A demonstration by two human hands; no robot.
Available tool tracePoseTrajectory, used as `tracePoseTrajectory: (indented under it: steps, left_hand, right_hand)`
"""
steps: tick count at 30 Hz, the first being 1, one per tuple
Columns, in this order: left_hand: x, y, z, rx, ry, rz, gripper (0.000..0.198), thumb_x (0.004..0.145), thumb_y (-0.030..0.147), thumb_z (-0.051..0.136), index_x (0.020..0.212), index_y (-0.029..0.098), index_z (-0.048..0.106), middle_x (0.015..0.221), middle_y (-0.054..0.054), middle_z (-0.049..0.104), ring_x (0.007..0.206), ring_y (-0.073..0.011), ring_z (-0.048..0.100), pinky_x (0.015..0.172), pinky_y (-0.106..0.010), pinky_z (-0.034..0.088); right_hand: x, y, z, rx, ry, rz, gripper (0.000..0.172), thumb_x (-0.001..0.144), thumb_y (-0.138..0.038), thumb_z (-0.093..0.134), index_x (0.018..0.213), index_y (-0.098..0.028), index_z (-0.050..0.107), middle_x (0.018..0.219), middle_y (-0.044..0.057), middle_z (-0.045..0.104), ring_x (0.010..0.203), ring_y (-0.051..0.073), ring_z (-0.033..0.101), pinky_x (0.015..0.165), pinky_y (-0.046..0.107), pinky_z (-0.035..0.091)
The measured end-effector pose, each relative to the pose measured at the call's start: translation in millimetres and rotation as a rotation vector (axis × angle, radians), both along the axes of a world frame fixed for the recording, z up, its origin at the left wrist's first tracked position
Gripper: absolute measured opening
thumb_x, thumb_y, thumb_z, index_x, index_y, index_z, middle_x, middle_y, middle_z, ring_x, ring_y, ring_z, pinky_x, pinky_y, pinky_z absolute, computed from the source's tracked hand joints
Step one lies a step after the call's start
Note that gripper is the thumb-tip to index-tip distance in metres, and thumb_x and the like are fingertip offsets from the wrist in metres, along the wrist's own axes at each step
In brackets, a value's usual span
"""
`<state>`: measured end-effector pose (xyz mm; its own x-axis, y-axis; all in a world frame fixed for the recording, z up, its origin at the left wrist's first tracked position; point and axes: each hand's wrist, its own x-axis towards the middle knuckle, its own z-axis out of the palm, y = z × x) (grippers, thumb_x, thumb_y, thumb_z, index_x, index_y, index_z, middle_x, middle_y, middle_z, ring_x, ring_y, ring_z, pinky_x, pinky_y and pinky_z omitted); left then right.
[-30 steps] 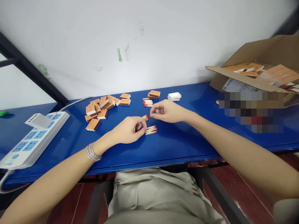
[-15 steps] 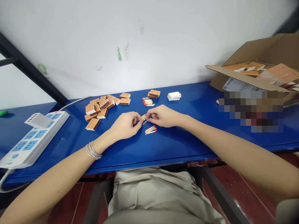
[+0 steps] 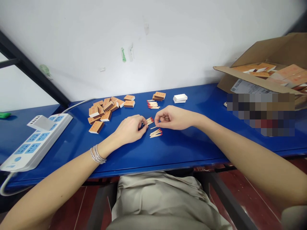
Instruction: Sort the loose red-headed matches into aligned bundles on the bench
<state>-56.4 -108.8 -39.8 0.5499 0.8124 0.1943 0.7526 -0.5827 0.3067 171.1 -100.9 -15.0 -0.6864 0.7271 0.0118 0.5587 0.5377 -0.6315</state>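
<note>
My left hand (image 3: 130, 129) rests on the blue table (image 3: 172, 147) with its fingers pinched on a small bundle of red-tipped matches (image 3: 150, 120). Just to the right of the bundle, my right hand (image 3: 171, 117) is curled in a loose pinch; what it holds, if anything, is too small to make out. A little pile of loose matches (image 3: 156, 133) lies on the table just below both hands. One single match lies beside that pile.
A heap of orange matchboxes (image 3: 103, 110) lies at the back left, with more matches (image 3: 153, 104), two orange boxes (image 3: 159, 95) and white inner trays (image 3: 180, 98) behind the hands. A white power strip (image 3: 35, 140) sits far left. An open cardboard box (image 3: 268, 72) of matchboxes stands at right.
My right hand came in to meet the bundle in my left hand, then drew slightly back to the right. A single match now lies by the loose pile.
</note>
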Motion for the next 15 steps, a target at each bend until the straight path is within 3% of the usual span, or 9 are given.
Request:
tracePoseTrajectory:
  steps: [5, 11, 15]
  left_hand:
    - [-0.4, 1.0, 0.3, 0.022, 0.011, 0.004, 0.019, 0.087, 0.033, 0.056, 0.090, 0.018, 0.066, 0.072, -0.002, 0.060, 0.062, -0.0150, 0.053, 0.058, -0.028, 0.034]
    - [0.9, 3.0, -0.8, 0.022, 0.007, 0.007, 0.016, 0.086, 0.026, 0.054, 0.089, 0.017, 0.067, 0.070, -0.001, 0.061, 0.061, -0.0148, 0.053, 0.059, -0.028, 0.036]
    - [1.4, 3.7, -2.3, -0.017, -0.025, 0.065, 0.017, 0.083, 0.028, 0.056, 0.087, 0.017, 0.069, 0.066, 0.000, 0.061, 0.058, -0.0146, 0.053, 0.058, -0.028, 0.035]
  right_hand:
    - [-0.6, 1.1, -1.8, -0.040, -0.009, 0.016, 0.013, 0.078, -0.026, 0.060, 0.079, -0.016, 0.069, 0.052, -0.005, 0.049, 0.049, 0.009, 0.041, 0.054, 0.025, 0.031]
    - [-4.5, 12.2, -20.4, 0.181, 0.048, -0.095, 0.016, 0.077, -0.023, 0.059, 0.086, -0.015, 0.071, 0.053, -0.006, 0.047, 0.051, 0.009, 0.042, 0.059, 0.025, 0.033]
    - [-9.3, 14.4, -29.9, 0.225, 0.046, -0.090, 0.017, 0.078, -0.021, 0.059, 0.088, -0.016, 0.071, 0.057, -0.005, 0.050, 0.053, 0.009, 0.043, 0.060, 0.024, 0.032]
